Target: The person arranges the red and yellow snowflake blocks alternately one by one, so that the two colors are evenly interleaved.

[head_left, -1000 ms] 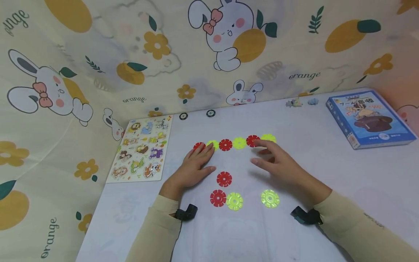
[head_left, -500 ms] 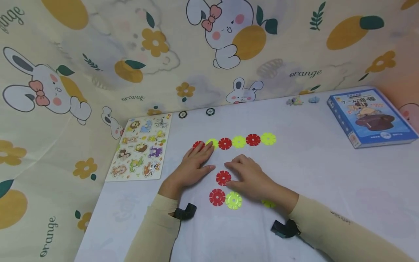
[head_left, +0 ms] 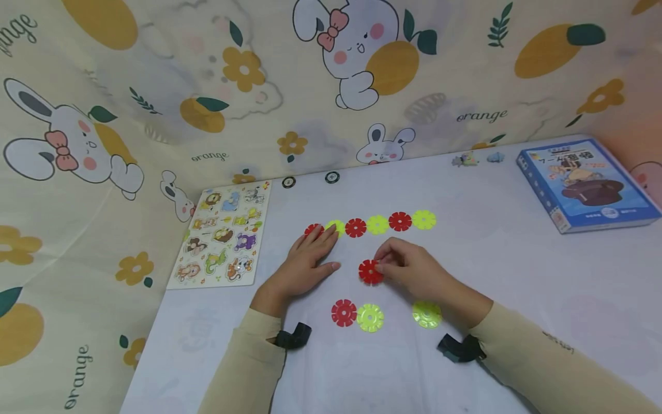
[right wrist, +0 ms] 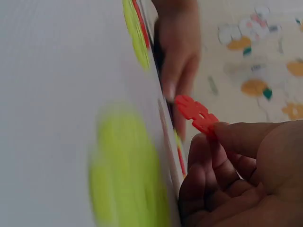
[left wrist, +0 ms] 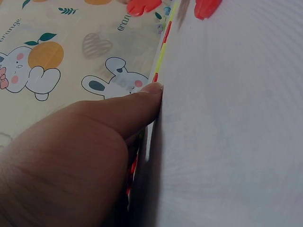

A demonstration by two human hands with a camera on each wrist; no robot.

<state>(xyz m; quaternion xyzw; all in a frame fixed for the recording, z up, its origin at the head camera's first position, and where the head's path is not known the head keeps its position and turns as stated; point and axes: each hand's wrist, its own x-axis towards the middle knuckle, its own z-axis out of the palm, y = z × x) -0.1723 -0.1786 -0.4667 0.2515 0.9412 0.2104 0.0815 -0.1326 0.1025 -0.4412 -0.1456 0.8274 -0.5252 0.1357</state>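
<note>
My right hand pinches a red snowflake disc between thumb and fingers; the right wrist view shows this red disc raised off the table. My left hand lies flat with straight fingers, its fingertips over the left end of a row of discs. That row alternates red and yellow-green; a partly covered red disc is at its left end and a yellow-green disc at its right end. Nearer the front lie a red disc, a yellow-green disc beside it, and another yellow-green disc below the right wrist.
An animal puzzle board lies on the left of the white table. A blue box sits at the back right. Two small black rings, one a black ring, and small figures lie along the back edge by the patterned cloth.
My right hand moved from the row's right end down to the single red disc, took hold of it and lifted it slightly rightward. The left hand has stayed in place.
</note>
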